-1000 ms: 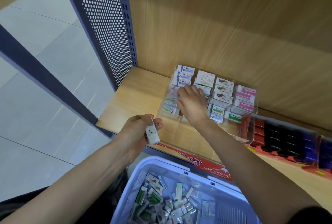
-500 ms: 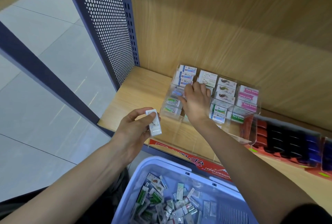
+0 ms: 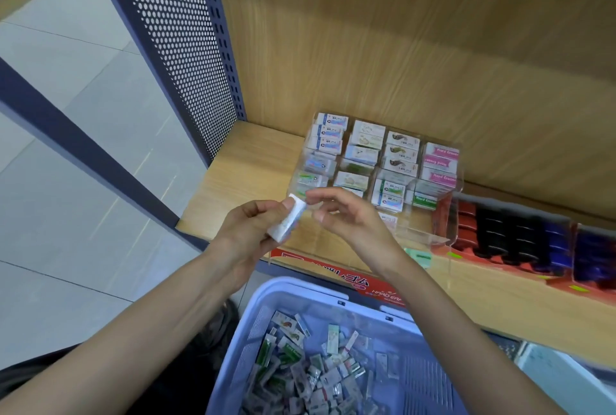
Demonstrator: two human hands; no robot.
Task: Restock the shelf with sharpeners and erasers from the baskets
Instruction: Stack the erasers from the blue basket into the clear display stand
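Observation:
My left hand [image 3: 248, 231] grips a small white eraser [image 3: 289, 217] in front of the shelf edge. My right hand [image 3: 346, 214] hovers just right of it, thumb and forefinger spread around the eraser's top end; whether they touch it I cannot tell. Behind the hands a clear acrylic display tray [image 3: 443, 234] on the wooden shelf [image 3: 243, 178] holds rows of boxed erasers [image 3: 383, 161]. Below, a pale blue basket [image 3: 300, 291] contains several loose wrapped erasers [image 3: 320, 371].
A perforated dark blue side panel [image 3: 180, 48] bounds the shelf on the left. To the right of the tray stand red, black and blue sharpeners [image 3: 520, 238] in a red display. Another pale container's corner [image 3: 566, 374] shows at lower right. Tiled floor lies left.
My right hand has pulled back out of the display tray toward the eraser. My left hand has lifted the eraser up and right to meet it.

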